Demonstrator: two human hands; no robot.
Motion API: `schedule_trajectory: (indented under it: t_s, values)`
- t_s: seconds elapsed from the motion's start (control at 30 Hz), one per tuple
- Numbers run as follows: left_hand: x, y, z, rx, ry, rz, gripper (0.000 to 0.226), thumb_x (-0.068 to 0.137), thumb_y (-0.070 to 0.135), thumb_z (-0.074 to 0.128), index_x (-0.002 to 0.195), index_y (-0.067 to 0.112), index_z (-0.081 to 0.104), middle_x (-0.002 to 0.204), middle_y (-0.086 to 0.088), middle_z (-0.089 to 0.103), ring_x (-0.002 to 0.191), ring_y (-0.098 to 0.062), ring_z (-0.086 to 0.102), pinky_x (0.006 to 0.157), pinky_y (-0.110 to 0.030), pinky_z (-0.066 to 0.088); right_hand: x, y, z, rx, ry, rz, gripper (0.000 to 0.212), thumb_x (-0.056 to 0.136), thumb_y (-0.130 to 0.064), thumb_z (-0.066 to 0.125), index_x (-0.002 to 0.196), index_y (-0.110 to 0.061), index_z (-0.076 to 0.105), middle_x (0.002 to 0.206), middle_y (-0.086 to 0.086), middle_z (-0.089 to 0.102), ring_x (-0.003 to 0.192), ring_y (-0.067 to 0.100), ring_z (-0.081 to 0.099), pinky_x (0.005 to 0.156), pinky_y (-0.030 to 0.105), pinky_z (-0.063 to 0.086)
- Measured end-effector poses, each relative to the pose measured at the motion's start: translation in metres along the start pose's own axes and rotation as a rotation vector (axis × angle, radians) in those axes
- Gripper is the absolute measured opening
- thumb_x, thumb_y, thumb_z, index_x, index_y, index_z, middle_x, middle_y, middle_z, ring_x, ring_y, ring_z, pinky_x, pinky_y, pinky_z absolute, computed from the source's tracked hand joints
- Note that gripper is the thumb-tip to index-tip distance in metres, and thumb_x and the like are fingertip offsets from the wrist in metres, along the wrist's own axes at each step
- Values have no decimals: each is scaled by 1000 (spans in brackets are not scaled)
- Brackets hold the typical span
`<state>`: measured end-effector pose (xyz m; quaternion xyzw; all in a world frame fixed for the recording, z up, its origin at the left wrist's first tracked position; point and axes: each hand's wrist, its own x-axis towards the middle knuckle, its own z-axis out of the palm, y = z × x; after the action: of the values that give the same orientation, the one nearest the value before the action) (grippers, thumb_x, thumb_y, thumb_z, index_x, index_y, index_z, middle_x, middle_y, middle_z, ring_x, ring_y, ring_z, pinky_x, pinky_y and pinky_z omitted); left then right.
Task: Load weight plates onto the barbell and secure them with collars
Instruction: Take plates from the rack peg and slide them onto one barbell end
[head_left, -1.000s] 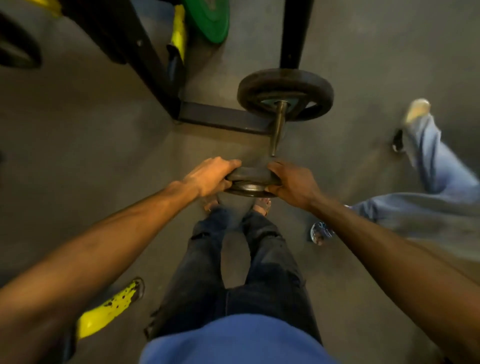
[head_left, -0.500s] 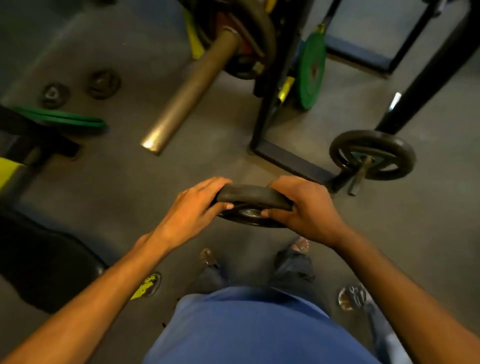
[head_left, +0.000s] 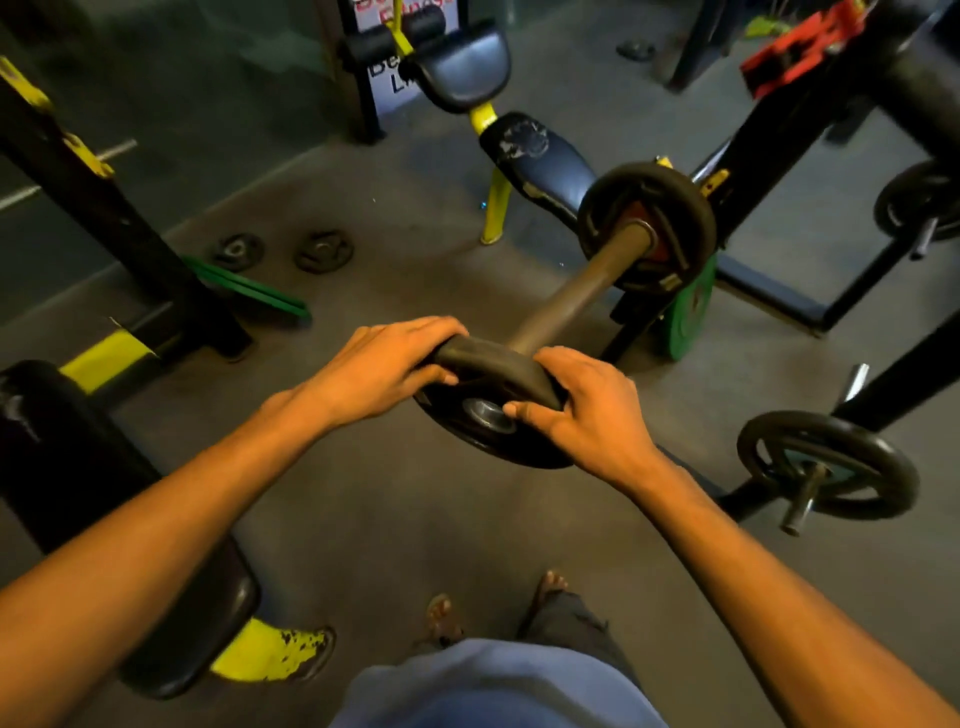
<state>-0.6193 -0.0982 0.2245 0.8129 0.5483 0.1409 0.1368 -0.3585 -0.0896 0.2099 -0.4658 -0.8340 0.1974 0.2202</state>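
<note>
I hold a small black weight plate (head_left: 488, 415) with both hands at the end of the barbell sleeve (head_left: 576, 291). My left hand (head_left: 379, 369) grips its left rim and my right hand (head_left: 587, 415) grips its right rim, thumb near the metal centre hole. The plate's top edge covers the tip of the brown sleeve; whether the hole is on the sleeve I cannot tell. Farther up the sleeve a larger black plate (head_left: 649, 223) sits against a red one. No collar is visible.
A plate rack peg holds a black plate (head_left: 831, 462) at right; another (head_left: 919, 202) hangs farther back. A green plate (head_left: 688, 312) leans by the rack foot. Two small plates (head_left: 280, 252) lie on the floor. A padded bench (head_left: 156, 571) stands at left.
I have lifted the small plate from near the storage peg and turned toward the barbell. The plate now sits at the sleeve's end, tilted up to face it.
</note>
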Motion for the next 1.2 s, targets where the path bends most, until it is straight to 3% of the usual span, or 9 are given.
schedule_trajectory:
  t_s: [0.13,0.33,0.57,0.77,0.97,1.07,1.2]
  values:
    - [29,-23,-3,39,-25,20,34,89,34,69,118,33,51,116,13,62,104,-16,63,72,-34,47,26,-1,6,-81,13,28,32,79,-52,71,92,-25,60,83,-10,60,81,16,62,64,37,50]
    - [56,-39,7,37,-111,57,31,91,33,68,116,31,49,113,11,60,100,-19,63,74,-42,53,40,15,15,-129,-23,39,32,82,-57,63,92,-27,56,84,-11,60,81,16,62,62,39,51]
    - [78,-46,4,29,-100,78,34,93,37,66,122,28,52,116,7,62,99,-17,64,76,-41,54,61,37,6,-90,-39,20,34,83,-59,61,92,-27,57,83,-10,62,76,12,60,63,40,53]
    - [103,-55,2,6,-194,39,35,92,44,65,122,30,52,115,9,60,101,-14,61,82,-43,54,79,43,8,-49,-54,43,34,82,-60,60,89,-28,54,78,-12,59,71,10,59,64,39,52]
    - [106,-56,16,54,-46,169,36,97,38,57,128,20,50,117,-3,59,106,-23,61,84,-44,54,73,57,5,-115,-38,-56,30,84,-56,61,96,-29,53,88,-12,57,83,14,60,58,40,51]
    - [128,-56,17,23,-39,183,43,98,42,52,130,15,51,118,-5,59,107,-23,60,84,-41,53,83,69,-2,-123,5,-17,30,85,-56,62,94,-30,52,87,-14,55,82,13,59,57,37,49]
    - [147,-58,22,-39,-21,203,36,96,33,62,127,18,53,114,3,56,103,-15,57,82,-40,52,87,72,-4,-168,17,76,30,86,-58,63,99,-31,56,91,-14,57,85,11,57,60,34,48]
